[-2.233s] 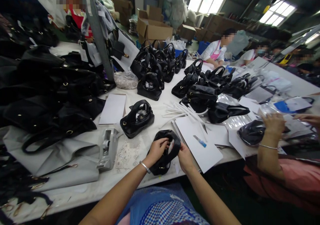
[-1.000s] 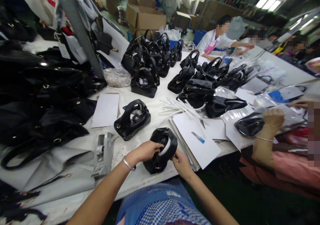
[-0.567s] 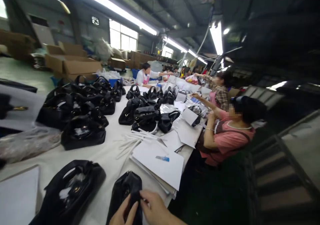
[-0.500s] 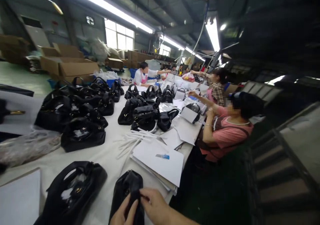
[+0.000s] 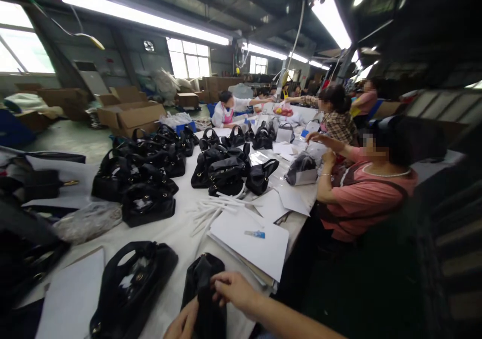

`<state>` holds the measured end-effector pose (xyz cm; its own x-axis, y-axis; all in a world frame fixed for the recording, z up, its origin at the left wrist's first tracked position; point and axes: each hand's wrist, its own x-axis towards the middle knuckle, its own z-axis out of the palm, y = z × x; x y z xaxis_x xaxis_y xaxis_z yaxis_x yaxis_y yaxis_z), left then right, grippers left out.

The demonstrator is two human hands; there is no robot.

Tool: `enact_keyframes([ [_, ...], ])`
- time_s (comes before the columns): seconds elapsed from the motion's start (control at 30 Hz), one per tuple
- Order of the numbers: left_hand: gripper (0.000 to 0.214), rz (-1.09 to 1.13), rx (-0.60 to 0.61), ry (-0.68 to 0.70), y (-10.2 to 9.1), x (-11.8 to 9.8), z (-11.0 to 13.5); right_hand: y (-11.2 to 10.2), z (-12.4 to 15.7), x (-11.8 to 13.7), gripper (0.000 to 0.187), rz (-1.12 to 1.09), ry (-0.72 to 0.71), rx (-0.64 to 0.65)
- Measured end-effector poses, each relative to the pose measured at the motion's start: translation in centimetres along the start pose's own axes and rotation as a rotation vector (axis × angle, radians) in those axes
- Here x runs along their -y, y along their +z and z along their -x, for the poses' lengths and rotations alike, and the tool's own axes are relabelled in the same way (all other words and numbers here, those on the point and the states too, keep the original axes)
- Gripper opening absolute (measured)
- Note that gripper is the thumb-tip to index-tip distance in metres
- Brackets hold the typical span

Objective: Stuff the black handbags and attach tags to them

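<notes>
A small black handbag (image 5: 201, 281) stands on the white table (image 5: 176, 231) right in front of me. My right hand (image 5: 233, 290) is closed, its fingers pinching the bag's upper right side. Low at the frame's bottom edge, my left hand (image 5: 184, 324) rests against the bag's left side, fingers curled on it. A second black handbag (image 5: 131, 284) with its handle up lies just to the left of them.
A stack of white sheets (image 5: 250, 241) and several white rolled tubes (image 5: 209, 211) lie beyond my hands. Groups of black handbags (image 5: 143, 171) fill the table's middle and left. A person in a pink top (image 5: 361, 193) sits close on the right; others work farther along. Cardboard boxes (image 5: 131, 115) stand behind.
The view has swung up from the table to the hall, then slightly left. Both hands stay on the same black handbag, now seen only at the bottom edge.
</notes>
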<state>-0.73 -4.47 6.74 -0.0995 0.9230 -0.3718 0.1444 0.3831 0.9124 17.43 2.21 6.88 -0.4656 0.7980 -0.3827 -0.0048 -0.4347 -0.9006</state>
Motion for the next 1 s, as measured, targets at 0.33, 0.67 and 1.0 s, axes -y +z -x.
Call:
enact_keyframes([
  [0.33, 0.05, 0.158, 0.165, -0.276, 1.3, -6.6, 0.2, -5.9, -0.8, -1.2, 0.023, -0.057, -0.041, -0.032],
  [0.67, 0.037, 0.179, 0.194, -0.402, 1.6, -8.8, -0.6, -9.0, 0.4, -3.7, 0.024, -0.039, -0.028, -0.006],
  [1.0, 0.052, 0.122, 0.019, -0.327, 1.9, -8.9, 0.8, -10.1, 0.9, -5.0, 0.026, 0.15, -0.074, 0.024],
])
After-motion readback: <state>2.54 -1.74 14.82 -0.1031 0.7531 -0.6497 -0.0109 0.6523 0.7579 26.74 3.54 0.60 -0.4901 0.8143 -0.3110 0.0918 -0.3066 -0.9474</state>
